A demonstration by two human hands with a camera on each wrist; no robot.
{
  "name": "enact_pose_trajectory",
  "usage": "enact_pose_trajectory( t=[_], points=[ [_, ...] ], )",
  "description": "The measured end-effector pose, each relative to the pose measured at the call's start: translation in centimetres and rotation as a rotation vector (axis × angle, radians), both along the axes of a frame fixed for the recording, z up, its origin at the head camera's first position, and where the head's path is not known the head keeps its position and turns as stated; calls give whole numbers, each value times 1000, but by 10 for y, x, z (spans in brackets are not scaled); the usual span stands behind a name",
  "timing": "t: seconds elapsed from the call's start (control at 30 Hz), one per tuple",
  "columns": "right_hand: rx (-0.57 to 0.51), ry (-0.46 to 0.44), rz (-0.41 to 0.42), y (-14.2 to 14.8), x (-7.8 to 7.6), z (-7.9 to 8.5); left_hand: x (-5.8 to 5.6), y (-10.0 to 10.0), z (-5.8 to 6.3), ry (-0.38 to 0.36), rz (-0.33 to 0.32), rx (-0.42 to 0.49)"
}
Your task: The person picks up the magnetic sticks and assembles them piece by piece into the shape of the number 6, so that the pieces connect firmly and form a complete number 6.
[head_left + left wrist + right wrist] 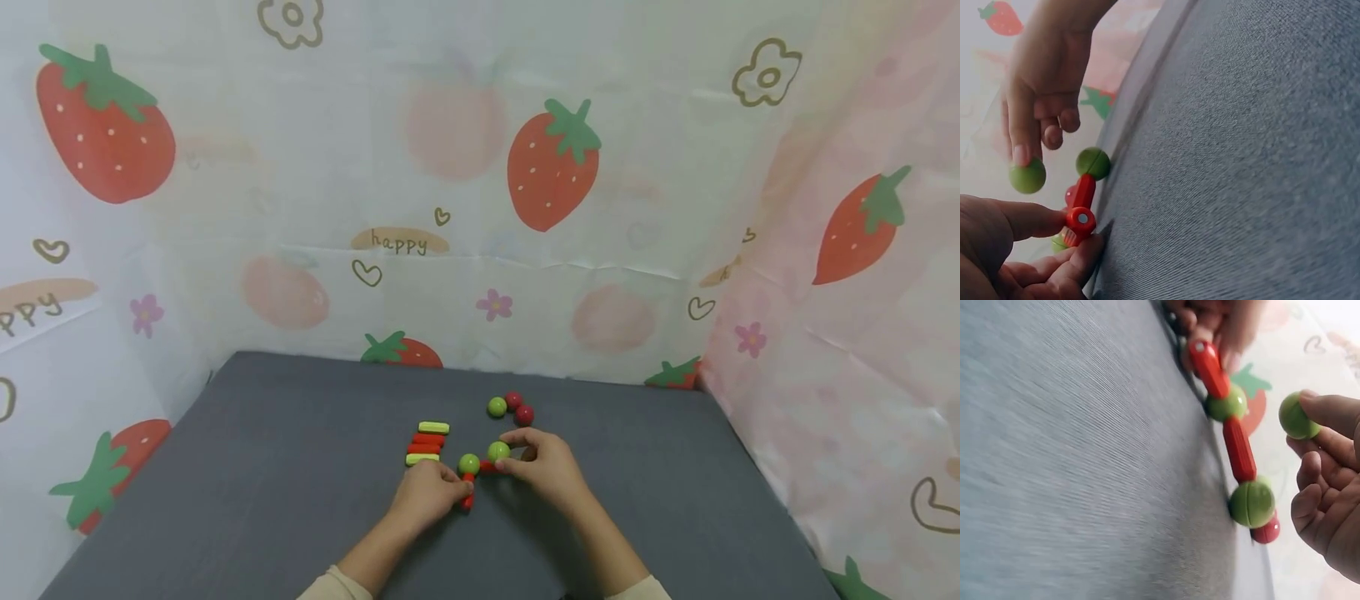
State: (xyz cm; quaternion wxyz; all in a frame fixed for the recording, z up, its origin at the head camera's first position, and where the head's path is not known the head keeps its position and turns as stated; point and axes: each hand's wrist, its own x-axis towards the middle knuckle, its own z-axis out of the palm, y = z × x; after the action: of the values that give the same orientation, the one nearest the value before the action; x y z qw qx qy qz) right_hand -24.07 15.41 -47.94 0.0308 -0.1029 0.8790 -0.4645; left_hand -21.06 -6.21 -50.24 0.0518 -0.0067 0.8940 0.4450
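Note:
My left hand point(429, 493) pinches a short red rod point(1208, 365) between thumb and fingers near the tabletop. That rod's far end meets a green ball point(1227, 403). From this ball a second red rod point(1239, 450) runs to another green ball point(1252, 503), so the pieces form a bent chain. My right hand point(547, 467) holds a separate green ball point(1299, 415) between thumb and fingertips, apart from the chain in the right wrist view. In the head view the balls near the right fingers overlap, and only one shows there.
Left of the chain lie a yellow rod point(433, 427), red rods point(429, 439) and another yellow rod point(422, 459) in a row. Beyond my right hand sit a loose green ball point(497, 407) and two red balls point(524, 414). Patterned cloth point(465, 317) stands behind the grey tabletop point(300, 467).

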Motion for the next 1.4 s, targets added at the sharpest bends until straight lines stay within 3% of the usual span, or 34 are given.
enact_pose_trajectory(
  t=[0.33, 0.7, 0.97, 1.4],
  points=[
    [-59, -54, 42, -2, 28, -7, -8, -1, 1, -56, -26, 18],
    [-141, -149, 99, -5, 37, -26, -17, 1, 3, -65, -13, 18],
    [-109, -178, 78, -8, 42, -35, -17, 5, 3, -54, -7, 21],
    [-15, -108, 6, -20, 52, -41, -16, 11, 5, -98, 29, 14]
  ],
)
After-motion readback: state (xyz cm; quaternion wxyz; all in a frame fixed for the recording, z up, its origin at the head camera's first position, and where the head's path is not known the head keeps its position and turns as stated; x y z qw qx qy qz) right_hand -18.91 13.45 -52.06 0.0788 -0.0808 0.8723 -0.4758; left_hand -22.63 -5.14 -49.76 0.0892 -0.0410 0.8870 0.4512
